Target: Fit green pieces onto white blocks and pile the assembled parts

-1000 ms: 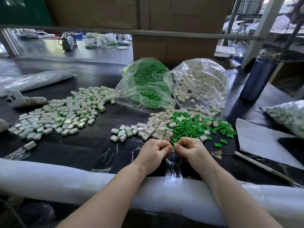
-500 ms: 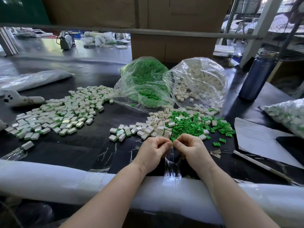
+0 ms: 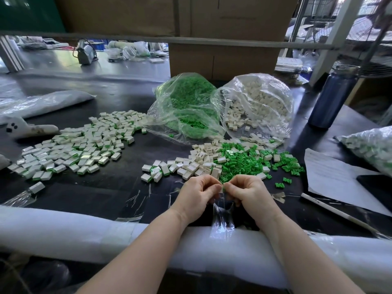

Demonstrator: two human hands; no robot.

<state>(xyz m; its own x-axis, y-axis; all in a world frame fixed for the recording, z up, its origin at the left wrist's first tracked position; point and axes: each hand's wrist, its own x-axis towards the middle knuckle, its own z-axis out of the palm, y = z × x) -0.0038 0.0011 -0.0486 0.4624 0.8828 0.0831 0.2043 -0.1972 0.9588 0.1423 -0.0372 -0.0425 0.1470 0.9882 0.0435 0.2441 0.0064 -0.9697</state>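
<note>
My left hand (image 3: 196,195) and my right hand (image 3: 247,193) meet fingertip to fingertip near the table's front edge, pinching one small white block with a green piece (image 3: 223,188) between them; most of it is hidden by my fingers. Just beyond my hands lie loose white blocks (image 3: 200,161) and loose green pieces (image 3: 244,164). A wide pile of assembled white-and-green parts (image 3: 80,147) spreads across the left of the dark table (image 3: 106,187).
Behind the loose parts stand an open bag of green pieces (image 3: 186,109) and an open bag of white blocks (image 3: 258,105). A blue bottle (image 3: 333,96), paper sheets (image 3: 335,177), a white stick (image 3: 339,213) and another filled bag (image 3: 373,147) lie right. White foam padding (image 3: 63,230) lines the front edge.
Both hands stay together at the same spot, fingers working slightly on the small part. The piles and bags have not moved.
</note>
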